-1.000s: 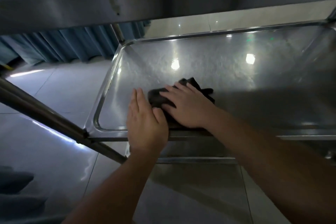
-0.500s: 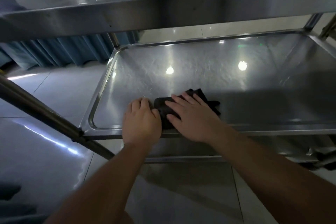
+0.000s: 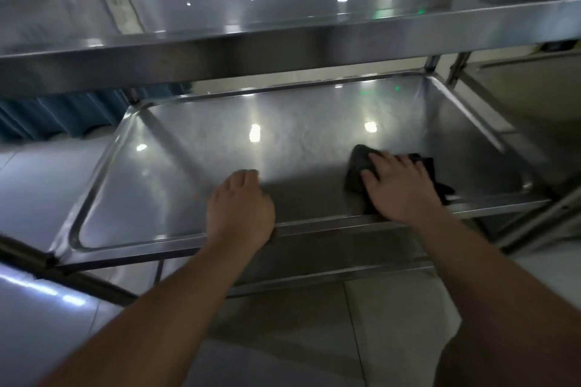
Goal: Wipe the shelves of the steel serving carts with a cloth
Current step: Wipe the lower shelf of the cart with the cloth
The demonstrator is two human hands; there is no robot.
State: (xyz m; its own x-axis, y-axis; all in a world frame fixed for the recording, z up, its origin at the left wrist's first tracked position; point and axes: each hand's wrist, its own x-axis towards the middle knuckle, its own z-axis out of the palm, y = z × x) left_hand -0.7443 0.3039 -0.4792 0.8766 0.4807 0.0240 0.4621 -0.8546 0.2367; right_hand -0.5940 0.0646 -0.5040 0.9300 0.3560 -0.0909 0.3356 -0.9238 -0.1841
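Pressing flat on a dark cloth (image 3: 358,168), the right hand (image 3: 397,187) lies with its fingers straight and spread on the middle shelf (image 3: 195,173) of a steel cart, seen from the head camera. The cloth sits near the right front corner of this shelf, close to the front rim, and parts of it show beyond the fingertips and at the right of the hand. The left hand (image 3: 240,209) rests on the front rim of the same shelf, well apart from the cloth; its fingers are loosely curled over the edge and they hold nothing. The shelf is a shallow steel tray with a raised rim, and it reflects several ceiling lights. Above it the top shelf (image 3: 283,50) of the cart crosses the whole picture. A lower shelf (image 3: 330,261) is partly visible under the forearms. At the left, behind the cart, hangs a blue curtain (image 3: 63,116), and pale floor tiles (image 3: 34,185) lie below. At the right stands a second steel cart (image 3: 518,88), just beside the first.
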